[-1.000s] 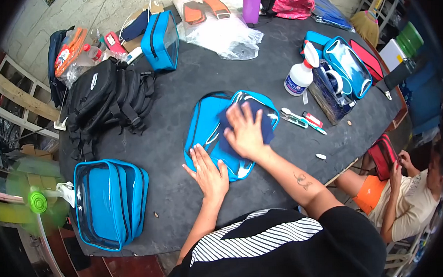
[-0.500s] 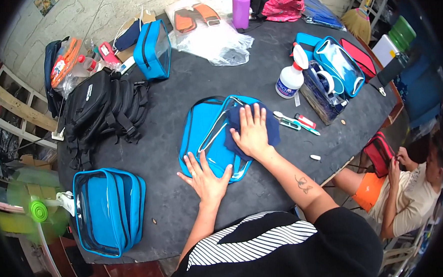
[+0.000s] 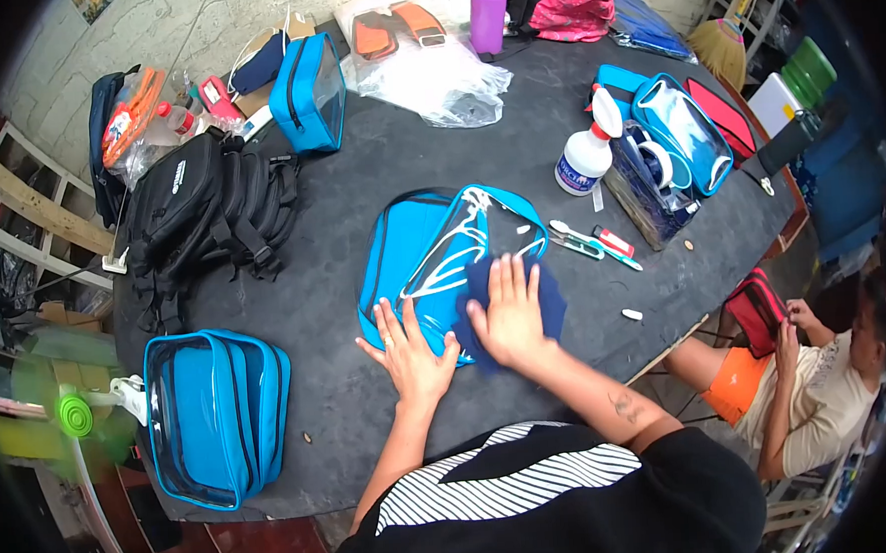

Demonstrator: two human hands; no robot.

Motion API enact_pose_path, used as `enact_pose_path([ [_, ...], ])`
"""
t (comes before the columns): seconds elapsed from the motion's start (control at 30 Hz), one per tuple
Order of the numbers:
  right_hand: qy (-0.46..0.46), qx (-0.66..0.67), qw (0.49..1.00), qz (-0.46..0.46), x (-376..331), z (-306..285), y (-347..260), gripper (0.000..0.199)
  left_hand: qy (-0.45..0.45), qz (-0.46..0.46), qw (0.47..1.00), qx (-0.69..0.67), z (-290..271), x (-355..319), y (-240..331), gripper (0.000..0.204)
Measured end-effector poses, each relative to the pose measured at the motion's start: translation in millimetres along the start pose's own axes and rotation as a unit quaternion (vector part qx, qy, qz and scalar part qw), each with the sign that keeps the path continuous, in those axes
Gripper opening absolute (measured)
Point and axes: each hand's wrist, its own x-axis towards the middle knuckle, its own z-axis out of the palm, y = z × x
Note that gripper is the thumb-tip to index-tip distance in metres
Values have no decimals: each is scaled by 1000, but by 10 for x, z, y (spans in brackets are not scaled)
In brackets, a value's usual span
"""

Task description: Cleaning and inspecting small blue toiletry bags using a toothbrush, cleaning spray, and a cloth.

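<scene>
A blue pouch [image 3: 393,249] with a clear plastic front and black zip lies flat before me. My left hand [image 3: 414,363] rests on its near left edge, palm down with fingers spread. Under my right hand [image 3: 512,318] is a dark blue cloth [image 3: 553,316], pressed against the pouch's near right part. The right fingers are stretched out flat over the cloth and do not wrap round it. Part of the clear front is hidden by cloth and hand. Light glints on the wrinkled plastic above them.
A spray bottle [image 3: 584,159], snips [image 3: 575,241] and a clear case [image 3: 650,206] lie to the right. Another blue pouch [image 3: 280,425] stands near left, below a black backpack [image 3: 194,209]. Beyond the table's right edge, a seated person [image 3: 810,387] handles a red pouch [image 3: 752,310].
My right hand and the cloth have slid toward me down the pouch, uncovering more of its clear front. The left hand has stayed nearly in place.
</scene>
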Motion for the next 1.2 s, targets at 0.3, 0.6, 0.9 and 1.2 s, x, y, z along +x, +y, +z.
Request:
enact_pose_path([
  [0.3,-30,-8,999,-28,337,155,172,80,4,1,1000,-13,-7,69,0,83],
  [0.6,-60,52,973,-218,209,76,-61,69,23,16,999,-26,94,15,-105,70],
  [0.9,20,-12,995,-102,612,270,-227,70,42,4,999,-2,106,12,8,69],
  [1.2,-96,318,888,-319,84,-142,204,35,60,-5,998,-15,88,-17,-12,69],
])
